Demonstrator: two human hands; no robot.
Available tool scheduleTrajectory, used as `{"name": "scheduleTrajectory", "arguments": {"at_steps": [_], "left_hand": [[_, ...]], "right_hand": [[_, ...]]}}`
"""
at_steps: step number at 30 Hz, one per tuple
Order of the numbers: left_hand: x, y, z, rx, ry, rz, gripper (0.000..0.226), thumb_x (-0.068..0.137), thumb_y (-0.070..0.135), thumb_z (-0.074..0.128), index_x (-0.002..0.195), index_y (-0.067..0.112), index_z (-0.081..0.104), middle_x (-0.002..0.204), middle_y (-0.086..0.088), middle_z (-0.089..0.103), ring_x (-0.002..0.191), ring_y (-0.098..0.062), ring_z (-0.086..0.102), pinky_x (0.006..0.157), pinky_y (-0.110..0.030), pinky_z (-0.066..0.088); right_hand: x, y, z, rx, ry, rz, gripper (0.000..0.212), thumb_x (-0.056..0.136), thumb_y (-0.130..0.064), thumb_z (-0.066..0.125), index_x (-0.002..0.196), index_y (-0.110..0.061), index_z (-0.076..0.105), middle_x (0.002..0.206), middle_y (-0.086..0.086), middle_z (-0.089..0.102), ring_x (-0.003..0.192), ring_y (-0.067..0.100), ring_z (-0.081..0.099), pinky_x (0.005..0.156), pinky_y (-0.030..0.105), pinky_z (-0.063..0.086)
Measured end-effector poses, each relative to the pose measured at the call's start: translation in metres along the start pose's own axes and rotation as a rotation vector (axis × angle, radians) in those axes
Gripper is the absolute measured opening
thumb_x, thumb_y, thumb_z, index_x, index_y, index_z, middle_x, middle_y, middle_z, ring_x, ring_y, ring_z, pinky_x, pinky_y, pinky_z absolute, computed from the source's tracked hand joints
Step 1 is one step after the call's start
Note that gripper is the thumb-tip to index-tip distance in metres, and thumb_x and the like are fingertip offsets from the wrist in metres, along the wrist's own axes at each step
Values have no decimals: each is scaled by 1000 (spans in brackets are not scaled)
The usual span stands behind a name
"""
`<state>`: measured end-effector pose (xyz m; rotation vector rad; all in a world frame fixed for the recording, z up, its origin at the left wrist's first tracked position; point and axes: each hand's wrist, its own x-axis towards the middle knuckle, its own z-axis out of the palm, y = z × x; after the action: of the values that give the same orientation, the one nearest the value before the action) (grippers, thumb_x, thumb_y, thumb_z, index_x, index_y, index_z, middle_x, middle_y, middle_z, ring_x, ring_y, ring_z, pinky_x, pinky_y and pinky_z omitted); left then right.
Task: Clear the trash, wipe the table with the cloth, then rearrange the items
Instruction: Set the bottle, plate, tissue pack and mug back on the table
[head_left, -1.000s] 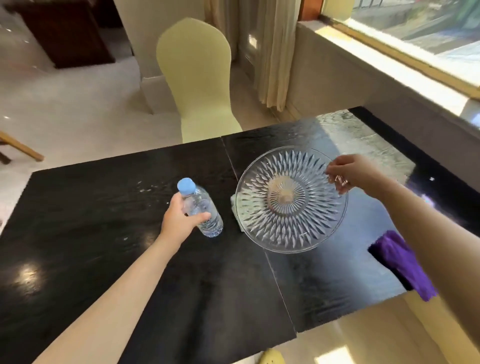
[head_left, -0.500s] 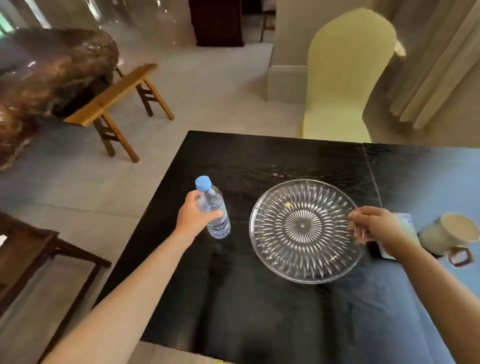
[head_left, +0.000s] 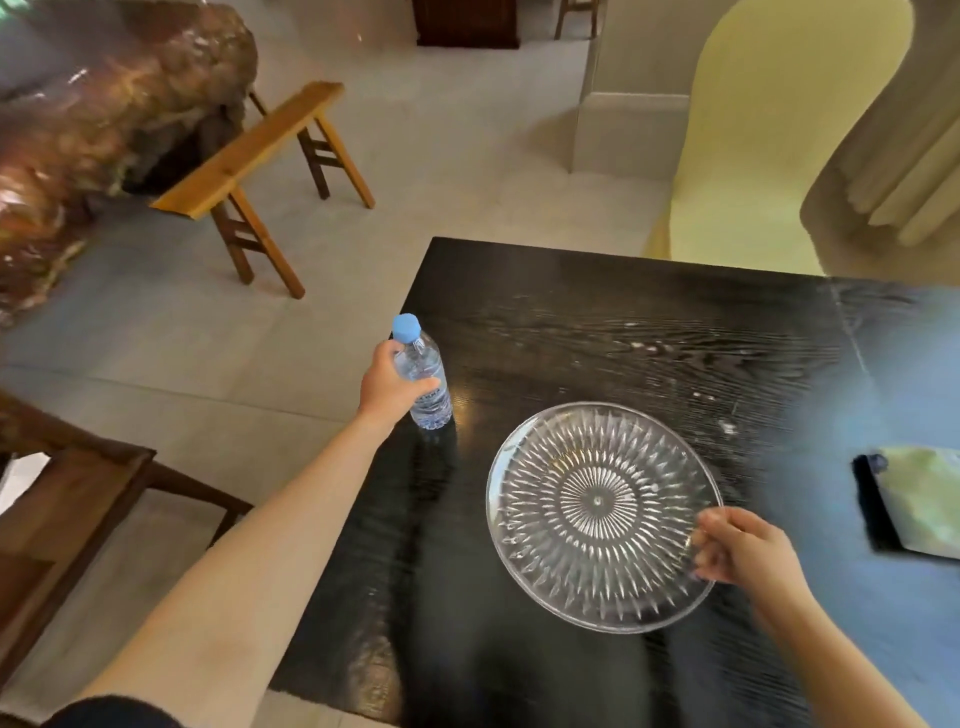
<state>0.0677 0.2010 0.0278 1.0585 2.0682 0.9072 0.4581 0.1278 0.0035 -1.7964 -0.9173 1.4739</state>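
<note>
My left hand (head_left: 390, 385) is wrapped around a small clear water bottle (head_left: 427, 387) with a blue cap, held upright at the left edge of the black table (head_left: 597, 332). My right hand (head_left: 743, 545) pinches the right rim of a round cut-glass plate (head_left: 597, 512), which lies flat on or just above the table near its middle. A pale flat packet (head_left: 924, 499) on something dark lies at the right edge of the view, blurred.
A yellow chair (head_left: 753, 156) stands behind the table's far side, with a curtain (head_left: 893, 171) to its right. On the floor to the left are a wooden bench (head_left: 249, 156), a large brown rock-like mass (head_left: 104, 119), and dark wooden furniture (head_left: 62, 499).
Both hands have carried the bottle and the plate leftward over the table; the bottle now stands at the left edge. The view has swung left, so the cup and purple cloth are out of sight.
</note>
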Motion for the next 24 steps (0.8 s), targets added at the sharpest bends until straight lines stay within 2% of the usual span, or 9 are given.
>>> {"name": "scheduleTrajectory", "arguments": {"at_steps": [6,12,14,15,16,17,19,20,24], "left_hand": [[42,1,10,-7,21,13,66,76,17,76,130,15,39,133,-8,51,121,-26,52,100,-38,45],[37,-14,16,-62,17,-64,83,77,28,75,143,14,26,145,-9,43,132,-27,43,108,-43,39],[18,-28,20,-3,18,-120,61,82,32,67,133,9,42,134,-13,53,125,-29,49,100,-38,43],[3,-34,23,40,-37,-132,36,85,33,60,114,10,56,116,-13,62,113,-31,56,88,-37,44],[-15,-39,28,29,-146,-166,20,87,33,54,93,16,61,97,-10,65,100,-31,60,81,-42,45],[-35,-43,33,-41,-281,-233,15,88,34,52,85,21,60,89,-7,64,92,-29,62,80,-45,49],[-69,-52,37,-174,-500,-393,15,94,29,50,101,21,60,96,-6,67,90,-21,65,76,-38,56],[-79,-58,38,-200,-521,-428,18,96,24,49,110,17,57,98,-7,66,86,-19,65,72,-33,58],[-83,-82,26,-311,-322,-532,21,96,8,45,115,11,53,92,-9,63,73,-16,60,65,-26,54]], "right_hand": [[-16,25,25,24,43,33,17,91,-3,54,76,2,61,50,0,60,34,5,50,39,24,52],[-20,29,35,-1,45,60,15,90,-4,54,79,2,61,67,14,59,38,8,51,41,25,53],[-17,25,38,-7,31,61,15,91,-5,55,78,2,62,67,16,60,39,10,52,44,27,55],[-15,22,39,-15,22,59,16,91,-6,55,78,1,62,67,16,60,39,11,52,45,27,55],[-13,19,41,-24,13,59,17,91,-7,55,77,2,62,66,16,59,39,11,52,46,27,55],[-11,16,43,-32,1,58,18,91,-7,55,77,2,62,65,16,59,40,12,52,46,27,56],[-5,10,50,-45,-22,54,19,91,-8,55,76,1,63,64,14,59,41,12,54,46,26,56],[-2,7,54,-53,-38,51,18,91,-8,55,77,-1,64,64,12,60,43,12,55,47,26,55],[7,2,88,-170,-116,29,15,90,-9,57,79,-6,67,68,10,65,56,18,60,53,29,57]]}}
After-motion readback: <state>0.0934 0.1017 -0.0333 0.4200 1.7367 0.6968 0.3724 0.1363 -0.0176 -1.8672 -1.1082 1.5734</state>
